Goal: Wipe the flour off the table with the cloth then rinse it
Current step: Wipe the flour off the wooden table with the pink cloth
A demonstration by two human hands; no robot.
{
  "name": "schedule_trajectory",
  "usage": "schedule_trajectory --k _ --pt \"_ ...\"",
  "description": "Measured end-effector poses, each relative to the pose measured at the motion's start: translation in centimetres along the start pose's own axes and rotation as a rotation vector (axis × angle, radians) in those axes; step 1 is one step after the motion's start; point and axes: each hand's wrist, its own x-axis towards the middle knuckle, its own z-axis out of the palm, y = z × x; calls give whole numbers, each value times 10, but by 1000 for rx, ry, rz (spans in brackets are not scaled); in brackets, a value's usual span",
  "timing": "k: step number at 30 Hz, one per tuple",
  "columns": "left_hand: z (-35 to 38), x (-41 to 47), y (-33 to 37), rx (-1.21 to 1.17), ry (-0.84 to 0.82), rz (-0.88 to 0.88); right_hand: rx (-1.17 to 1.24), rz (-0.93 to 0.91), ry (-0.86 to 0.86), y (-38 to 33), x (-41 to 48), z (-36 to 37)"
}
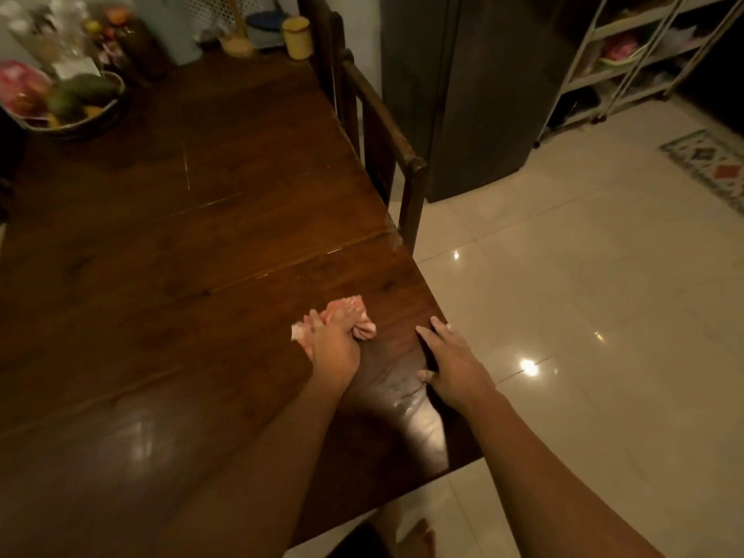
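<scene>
- The left grip (330, 344) is curled round a bunched pink cloth (354, 316), pressing it on the dark wooden desk (181, 255) near the desk's right edge.
- The right grip (451, 364) lies slack, fingers straight, on the desk's right edge.
- A fruit basket (105, 114) sits at the desk's far left; a yellow mug (297, 37) at its far end.

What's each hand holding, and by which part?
Left hand grips the bunched cloth across its middle, pressing it on the table. Right hand holds nothing and rests flat at the table edge.
</scene>
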Motion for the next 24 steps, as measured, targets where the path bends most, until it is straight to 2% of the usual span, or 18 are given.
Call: schedule_trajectory --k 6,10,15,17,20,22,24 --pt "-12 132 45 80 61 -9 -244 -105 -241 3 7 -40" --pt "-16 199 91 100 30 -26 -81 -123 -331 17 25 -67" --pt "5 231 102 95 -76 173 99 -79 -196 24 68 -76" --pt "8 210 89 109 -63 299 189 -69 -147 21 83 -71" --pt "1 168 70 106 -58 356 298 -74 -96 13 100 -62" --pt "2 144 51 51 -33 516 349 -67 -55 10 107 -61" --pt "1 126 26 -38 -132 664 368 -62 -23 8 113 -63"
